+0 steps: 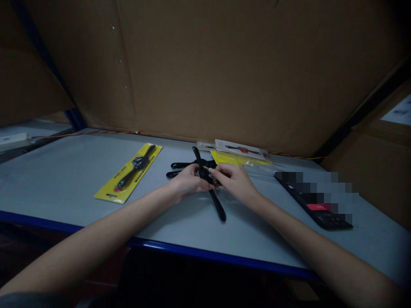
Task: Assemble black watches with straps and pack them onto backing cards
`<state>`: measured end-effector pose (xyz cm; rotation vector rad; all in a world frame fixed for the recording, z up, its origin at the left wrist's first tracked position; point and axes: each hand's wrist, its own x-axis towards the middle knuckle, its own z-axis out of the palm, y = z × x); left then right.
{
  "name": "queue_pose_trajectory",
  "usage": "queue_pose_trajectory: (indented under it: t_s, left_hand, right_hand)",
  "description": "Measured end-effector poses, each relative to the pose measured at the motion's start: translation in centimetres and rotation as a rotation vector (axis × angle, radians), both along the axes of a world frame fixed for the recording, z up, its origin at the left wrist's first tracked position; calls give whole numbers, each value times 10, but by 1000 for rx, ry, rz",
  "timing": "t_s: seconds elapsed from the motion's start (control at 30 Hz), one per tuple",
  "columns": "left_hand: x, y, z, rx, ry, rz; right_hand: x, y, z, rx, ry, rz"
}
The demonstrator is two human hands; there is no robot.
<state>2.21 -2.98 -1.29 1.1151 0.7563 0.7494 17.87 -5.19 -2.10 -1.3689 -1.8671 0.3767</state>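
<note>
Pinching a black tool (198, 159) at its hub (210, 179) from both sides, the hands hold it over the middle of a grey table (64, 179). The left hand (189, 183) curls its fingers (195, 173) round one arm beside the hub, while the right hand (233, 182) presses its thumb and forefinger (210, 171) against the hub's right side, so the hub is mostly hidden. Neither hand is spread. One long arm (217, 206) points near, and two shorter arms (180, 165) point left. Holding this close to the centre should keep those arms steady. Left of the hands lies a yellow card (111, 193) bearing a packaged tool (138, 162). Beyond them sits loose packaging (237, 158), and a partly blurred black device (314, 209) lies to the right.
</note>
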Motion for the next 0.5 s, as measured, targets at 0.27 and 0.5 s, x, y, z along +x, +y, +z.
queue_pose_trajectory:
  t_s: [0.27,0.5]
  left_hand:
    - [-3,6,-2,-37,-118,-25]
    - [-4,7,-1,-55,-124,-53]
  right_hand:
    - [14,5,9,-230,245,182]
    - [20,6,7,-339,198,322]
